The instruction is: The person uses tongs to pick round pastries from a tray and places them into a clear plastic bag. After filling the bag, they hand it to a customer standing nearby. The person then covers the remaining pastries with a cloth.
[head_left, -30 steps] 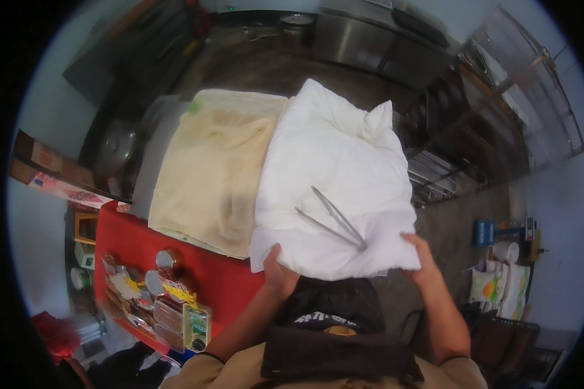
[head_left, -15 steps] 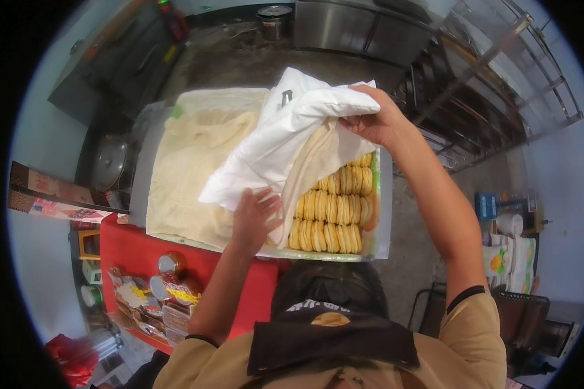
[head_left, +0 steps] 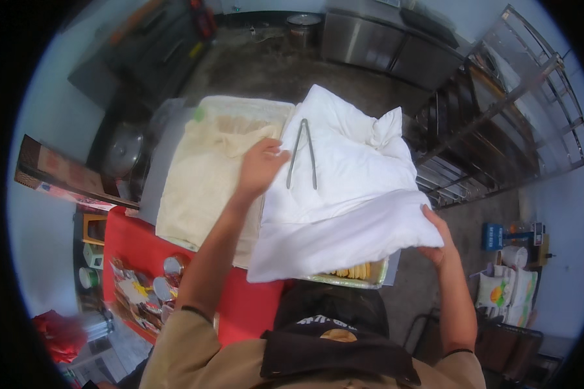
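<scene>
A white padded cover lies over the right-hand tray, its near edge raised. My right hand grips the near right corner of that cover, thumb on top. Below the lifted edge a few round yellow flat cakes peek out; the others are hidden. Metal tongs, spread in a V, rest on top of the cover. My left hand is open just left of the tongs, fingers pointing right over the border between the cover and a cream cloth. That cloth drapes the left-hand tray.
A red-covered table carries jars and packets at the lower left. A metal rack with trays stands to the right, and steel cabinets line the back. A lidded pot sits at far left.
The white cover, folded back before, now spreads over the rows of cakes. My right hand came nearer with its corner; my left hand moved farther away. The tongs now show fully.
</scene>
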`<state>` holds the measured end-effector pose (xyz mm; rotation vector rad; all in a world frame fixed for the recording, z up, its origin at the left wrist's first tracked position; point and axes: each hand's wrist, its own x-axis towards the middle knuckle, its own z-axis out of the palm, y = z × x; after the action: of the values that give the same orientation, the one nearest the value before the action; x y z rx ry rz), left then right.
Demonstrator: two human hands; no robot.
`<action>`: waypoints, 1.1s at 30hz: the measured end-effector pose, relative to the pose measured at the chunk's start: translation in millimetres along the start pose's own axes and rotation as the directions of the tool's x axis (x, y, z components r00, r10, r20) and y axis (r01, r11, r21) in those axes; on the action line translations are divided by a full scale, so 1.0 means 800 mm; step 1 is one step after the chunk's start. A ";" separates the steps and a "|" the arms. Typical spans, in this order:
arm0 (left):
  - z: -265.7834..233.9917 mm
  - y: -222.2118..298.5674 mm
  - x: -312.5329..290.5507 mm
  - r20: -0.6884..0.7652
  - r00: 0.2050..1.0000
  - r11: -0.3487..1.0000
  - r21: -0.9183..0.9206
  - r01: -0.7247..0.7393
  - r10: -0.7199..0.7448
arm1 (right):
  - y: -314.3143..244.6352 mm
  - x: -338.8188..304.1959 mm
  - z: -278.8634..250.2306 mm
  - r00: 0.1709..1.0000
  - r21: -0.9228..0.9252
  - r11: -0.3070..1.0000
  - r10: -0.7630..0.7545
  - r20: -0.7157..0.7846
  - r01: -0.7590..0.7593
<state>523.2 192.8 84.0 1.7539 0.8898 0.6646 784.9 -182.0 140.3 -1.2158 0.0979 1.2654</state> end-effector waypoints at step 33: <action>-0.165 -0.121 -0.115 -0.134 0.928 0.923 -0.221 0.315 -0.348 | 0.133 0.221 0.164 0.437 -0.580 -0.461 -0.386 0.813 0.672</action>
<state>342.9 208.4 34.1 1.3421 1.1689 0.6577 702.2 11.2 15.4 -1.8118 -1.8959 0.0954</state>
